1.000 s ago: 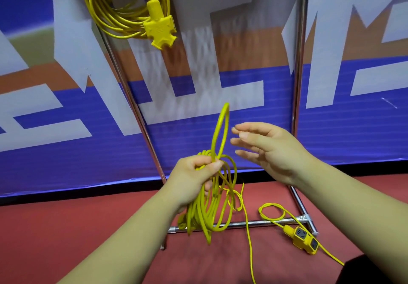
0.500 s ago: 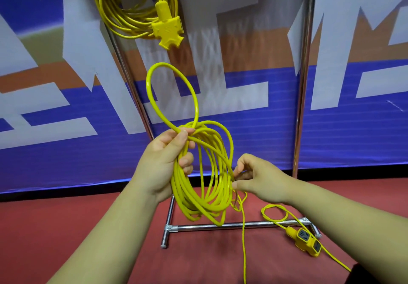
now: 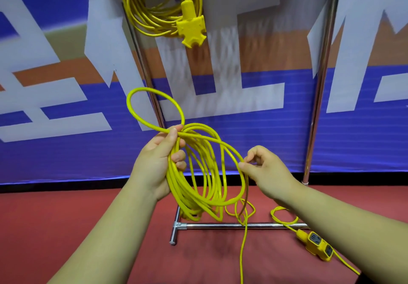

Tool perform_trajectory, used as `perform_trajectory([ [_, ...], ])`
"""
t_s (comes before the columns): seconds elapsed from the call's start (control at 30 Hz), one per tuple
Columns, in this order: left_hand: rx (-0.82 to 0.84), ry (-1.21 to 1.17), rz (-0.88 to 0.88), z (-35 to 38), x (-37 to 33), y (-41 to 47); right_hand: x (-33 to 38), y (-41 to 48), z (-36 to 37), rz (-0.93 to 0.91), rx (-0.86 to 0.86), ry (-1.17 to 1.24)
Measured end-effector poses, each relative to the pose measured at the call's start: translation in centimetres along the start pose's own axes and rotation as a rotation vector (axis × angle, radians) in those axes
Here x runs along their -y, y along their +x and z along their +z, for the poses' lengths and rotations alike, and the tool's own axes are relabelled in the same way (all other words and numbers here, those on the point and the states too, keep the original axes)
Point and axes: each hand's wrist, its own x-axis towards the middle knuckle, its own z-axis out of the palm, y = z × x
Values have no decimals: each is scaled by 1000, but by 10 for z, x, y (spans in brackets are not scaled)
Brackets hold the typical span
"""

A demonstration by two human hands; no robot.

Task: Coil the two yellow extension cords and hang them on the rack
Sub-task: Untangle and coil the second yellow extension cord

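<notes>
One yellow extension cord [image 3: 154, 16] hangs coiled at the top of the metal rack [image 3: 320, 98], its three-way socket [image 3: 192, 30] dangling below the loops. My left hand [image 3: 159, 162] grips several loops of the second yellow cord [image 3: 198, 191] at chest height, with one loop standing up above my thumb. My right hand [image 3: 262, 169] pinches the outermost strand of that coil between thumb and fingertips. The cord's loose tail runs down to the floor, and its yellow socket block [image 3: 318, 245] lies on the floor at the lower right.
The rack's base bar [image 3: 240, 226] crosses the red floor [image 3: 66, 228] just below the coil, with a short foot tube at its left end. A blue, white and orange banner wall [image 3: 55, 118] stands close behind the rack's uprights.
My left hand raised the coil from near the floor and a loop now stands above it. My right hand went from open to pinching the coil's outer strand.
</notes>
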Motion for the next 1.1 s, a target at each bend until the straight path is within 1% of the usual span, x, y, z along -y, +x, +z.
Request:
perform_trajectory([
  [0.17, -94, 94, -21, -16, 7, 4, 13, -1, 3, -2, -90, 140],
  [0.3, -118, 125, -36, -18, 10, 4, 25, -7, 6, -96, -41, 87],
  [0.37, -109, 120, -36, -16, 11, 4, 31, -10, 8, -153, -58, -4],
  [0.43, -99, 92, -41, -14, 12, 4, 35, -12, 9, -207, -119, -116],
  [0.57, -65, 106, -54, -10, 16, 4, 36, -9, 4, -249, -250, -202],
  [0.67, -27, 131, -66, -8, 20, 4, 36, -6, -2, -292, -301, -312],
  [0.73, -6, 156, -85, -7, 23, 4, 34, 1, -11, -271, -329, -441],
  [0.8, -14, 186, -114, -6, 27, 4, 25, 12, -24, -156, -327, -613],
  [0.9, -74, 215, -157, -5, 32, 4, 5, 25, -41, 80, -259, -816],
  [0.97, -110, 214, -160, -7, 32, 5, -5, 29, -44, 194, -142, -908],
  [1.03, -119, 200, -141, -9, 31, 7, -11, 28, -43, 224, 53, -987],
  [1.1, -111, 172, -111, -11, 28, 9, -15, 26, -41, 183, 226, -1075],
])
